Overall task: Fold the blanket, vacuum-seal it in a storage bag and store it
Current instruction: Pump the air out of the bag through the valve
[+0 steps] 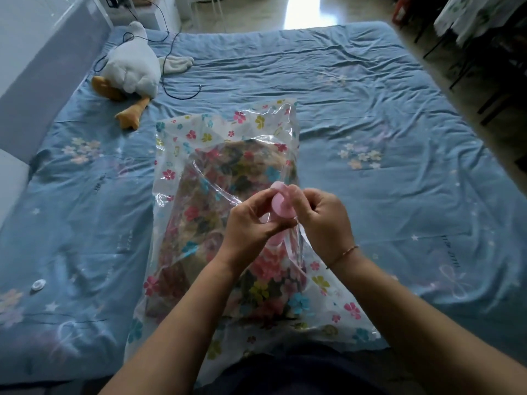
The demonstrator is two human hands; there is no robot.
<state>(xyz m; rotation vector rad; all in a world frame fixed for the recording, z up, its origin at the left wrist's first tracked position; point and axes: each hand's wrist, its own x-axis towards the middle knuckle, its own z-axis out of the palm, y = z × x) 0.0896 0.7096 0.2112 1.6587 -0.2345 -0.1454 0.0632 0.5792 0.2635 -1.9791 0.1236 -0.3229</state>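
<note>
A clear storage bag (182, 138) printed with small coloured flowers lies lengthwise on the bed in front of me. Inside it sits the folded flowery blanket (216, 201), brown with pink and blue blooms. Above the bag's middle, both hands pinch a round pink valve (281, 205) on the bag's upper film, which is lifted off the blanket. My left hand (253, 223) grips it from the left, fingers closed. My right hand (322, 218), with a thin bracelet on its wrist, holds it from the right.
The bed (370, 109) has a blue flowered cover. A white plush goose (131, 69) lies at the far left with a black cable (171, 81) beside it. A small white round cap (38, 285) rests on the cover at the left. Furniture stands at the right.
</note>
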